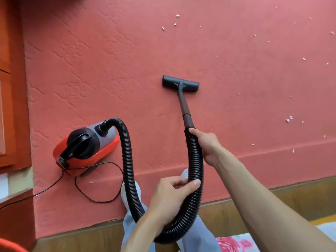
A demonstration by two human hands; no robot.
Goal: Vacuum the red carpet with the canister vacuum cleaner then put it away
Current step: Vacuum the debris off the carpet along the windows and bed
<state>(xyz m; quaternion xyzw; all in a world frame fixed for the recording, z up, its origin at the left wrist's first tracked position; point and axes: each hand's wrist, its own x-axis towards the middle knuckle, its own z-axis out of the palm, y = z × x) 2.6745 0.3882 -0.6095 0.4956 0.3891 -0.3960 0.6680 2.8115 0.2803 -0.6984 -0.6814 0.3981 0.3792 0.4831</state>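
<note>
Gripping the black hose [127, 160] just below the wand [183, 104] with the right hand [206, 144], pinching its lower bend between left hand [169, 195] thumb and fingers.

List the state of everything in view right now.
floor nozzle, flat on the red carpet.
canister vacuum, resting on carpet, left.
hose, looped, attached to canister vacuum.
power cord, loose, curled on carpet.
white scraps, scattered on carpet, mostly right.
right hand, grips hose by the wand.
left hand, holds hose lower down.

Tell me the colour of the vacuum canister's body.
The canister is red-orange, with a grey front and black handle; the head view shows it.
</note>
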